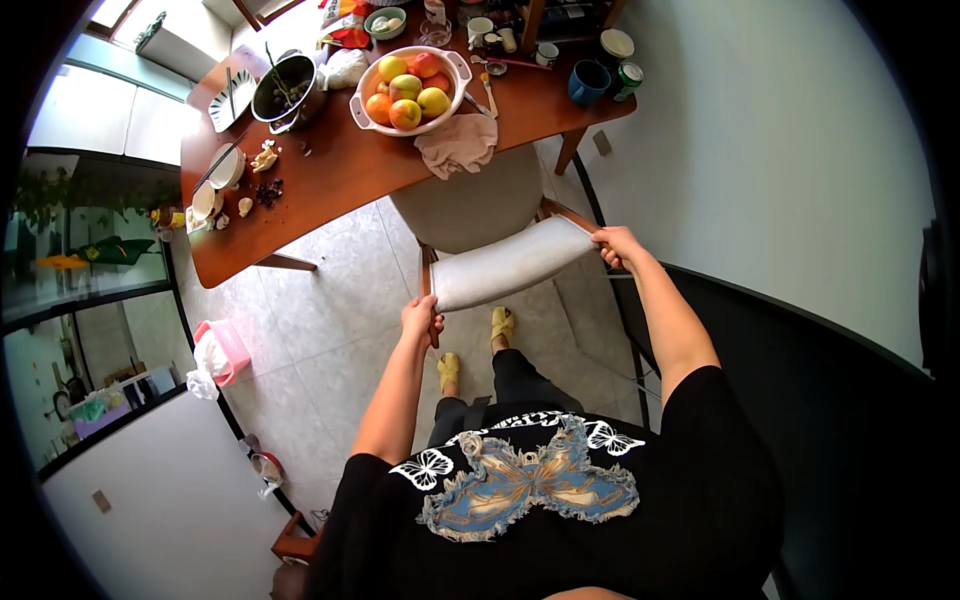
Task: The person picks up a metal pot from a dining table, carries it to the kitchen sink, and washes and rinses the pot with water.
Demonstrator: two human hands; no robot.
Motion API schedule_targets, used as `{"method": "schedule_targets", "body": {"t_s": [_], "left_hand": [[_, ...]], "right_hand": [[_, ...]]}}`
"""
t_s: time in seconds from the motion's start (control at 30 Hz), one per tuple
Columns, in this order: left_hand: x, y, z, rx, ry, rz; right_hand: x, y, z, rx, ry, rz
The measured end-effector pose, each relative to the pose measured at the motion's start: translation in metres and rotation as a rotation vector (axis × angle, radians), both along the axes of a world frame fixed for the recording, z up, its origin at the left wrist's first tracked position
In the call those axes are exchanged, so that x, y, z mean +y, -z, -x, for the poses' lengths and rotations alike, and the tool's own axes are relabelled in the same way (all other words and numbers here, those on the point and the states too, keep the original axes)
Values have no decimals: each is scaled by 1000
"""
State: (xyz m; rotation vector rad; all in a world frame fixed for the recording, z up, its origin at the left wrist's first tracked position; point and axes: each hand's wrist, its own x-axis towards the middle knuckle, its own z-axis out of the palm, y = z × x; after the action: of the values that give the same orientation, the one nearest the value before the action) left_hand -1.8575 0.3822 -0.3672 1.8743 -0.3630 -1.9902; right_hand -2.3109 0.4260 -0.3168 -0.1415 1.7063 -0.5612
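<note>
A chair [512,262] with a pale padded backrest and wooden posts stands in front of me, its grey-beige seat [465,212] partly under the table edge. My left hand [421,320] is closed around the left wooden post of the backrest. On the other side, my right hand [618,247] grips the top right corner of the same backrest. Both arms stretch forward and down. A crumpled pink cloth [458,145] hangs over the table edge just beyond the seat.
The wooden table [340,185] carries a colander of fruit [403,92], a dark pot [288,92], bowls and a blue mug [588,82]. A pink bin [232,350] with a white liner stands on the floor at left. A wall [760,150] runs along the right.
</note>
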Motion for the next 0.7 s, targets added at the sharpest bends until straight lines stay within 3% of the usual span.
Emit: {"method": "schedule_targets", "body": {"t_s": [0.43, 0.57, 0.63, 0.67, 0.7], "left_hand": [[-24, -6, 75, 19, 91, 34], [-18, -17, 77, -10, 212, 116], [-18, -55, 74, -34, 381, 48], [-16, -55, 69, -36, 428, 65], [-18, -53, 60, 43, 499, 90]], "right_hand": [[25, -6, 57, 62, 98, -87], [28, -8, 48, 304, -23, 2], [28, 0, 46, 599, -264, -19], [32, 8, 45, 593, -280, -5], [38, 17, 44, 868, -441, 43]]}}
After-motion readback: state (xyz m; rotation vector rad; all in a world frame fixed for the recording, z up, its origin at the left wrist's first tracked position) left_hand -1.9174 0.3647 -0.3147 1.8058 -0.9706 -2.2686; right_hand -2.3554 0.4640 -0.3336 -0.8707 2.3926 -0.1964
